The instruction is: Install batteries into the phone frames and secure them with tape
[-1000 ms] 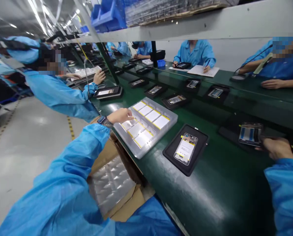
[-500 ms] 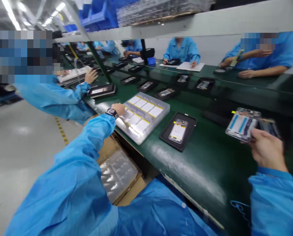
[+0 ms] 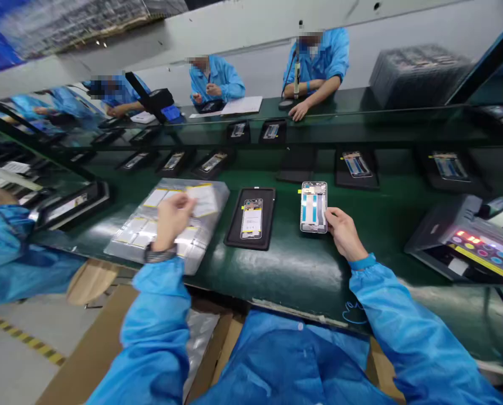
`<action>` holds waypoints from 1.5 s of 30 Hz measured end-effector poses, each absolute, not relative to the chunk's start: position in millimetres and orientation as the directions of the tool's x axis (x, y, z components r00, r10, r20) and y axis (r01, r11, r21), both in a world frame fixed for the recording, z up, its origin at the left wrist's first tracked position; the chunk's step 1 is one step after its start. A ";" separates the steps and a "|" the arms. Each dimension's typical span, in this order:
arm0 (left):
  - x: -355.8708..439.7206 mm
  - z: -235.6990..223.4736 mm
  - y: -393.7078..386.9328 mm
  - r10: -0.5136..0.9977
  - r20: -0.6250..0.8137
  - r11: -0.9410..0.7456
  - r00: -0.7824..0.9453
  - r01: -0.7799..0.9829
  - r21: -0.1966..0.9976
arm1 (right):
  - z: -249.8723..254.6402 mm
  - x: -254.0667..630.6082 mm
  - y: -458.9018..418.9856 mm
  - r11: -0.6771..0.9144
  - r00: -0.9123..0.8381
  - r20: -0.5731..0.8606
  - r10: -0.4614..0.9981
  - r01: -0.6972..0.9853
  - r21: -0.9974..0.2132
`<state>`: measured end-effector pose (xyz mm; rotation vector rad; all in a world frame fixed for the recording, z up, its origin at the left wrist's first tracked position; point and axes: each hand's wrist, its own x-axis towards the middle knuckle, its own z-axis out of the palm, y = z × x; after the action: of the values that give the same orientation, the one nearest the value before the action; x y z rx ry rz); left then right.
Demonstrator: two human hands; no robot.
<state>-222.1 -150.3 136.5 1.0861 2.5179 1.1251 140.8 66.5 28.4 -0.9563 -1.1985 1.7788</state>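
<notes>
My left hand pinches a white phone battery with yellow edges, slightly blurred, above the far side of a clear plastic tray. Several similar batteries lie in the tray's pockets. My right hand grips the right edge of an opened phone frame, which shows blue adhesive strips and a yellow tab at its upper left. Between my hands, a black tray bears another phone frame with a white battery fitted in it.
Black trays with phone frames line the bench's far side. A machine with a red display stands at right. Co-workers sit across the bench; another person's arm is at left. An open cardboard box is below the bench edge.
The view has swung right. My left hand has lifted a battery off the plastic tray. My right hand has brought the phone frame in closer, beside the black tray.
</notes>
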 end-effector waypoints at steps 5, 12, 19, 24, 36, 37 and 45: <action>-86.6 77.0 -40.5 0.895 -0.027 0.159 -0.445 0.263 0.951 | 18.3 137.7 57.5 -0.271 -0.449 -0.169 0.877 -0.174 -0.947; -40.0 53.6 2.7 0.930 -0.142 0.135 -0.340 -0.045 0.990 | 11.0 136.9 55.9 -0.282 -0.454 -0.167 0.875 -0.197 -0.939; -33.2 45.5 -0.1 0.888 -0.009 0.095 -0.459 0.164 0.982 | 8.6 134.4 50.7 -0.306 -0.485 -0.177 0.856 -0.200 -0.931; -38.4 42.2 -2.6 0.823 0.204 0.049 -0.530 0.425 0.904 | 13.7 135.8 45.5 -0.311 -0.521 -0.157 0.839 -0.223 -0.924; -20.4 24.1 -3.9 0.968 -0.139 0.108 -0.208 -0.154 0.982 | 17.5 137.1 53.8 -0.213 -0.406 -0.131 0.904 -0.165 -0.963; -16.2 24.0 -4.0 0.967 -0.146 0.114 -0.208 -0.157 0.981 | 18.7 137.7 53.0 -0.200 -0.413 -0.115 0.903 -0.169 -0.965; 4.8 26.2 -4.1 0.909 -0.111 0.101 -0.402 -0.045 0.994 | 17.4 134.8 36.7 -0.124 -0.427 -0.062 0.902 -0.119 -0.985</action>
<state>4.8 -4.1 26.2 0.8835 1.5378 1.4309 134.8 36.7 17.4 -0.9314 -1.3585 1.6618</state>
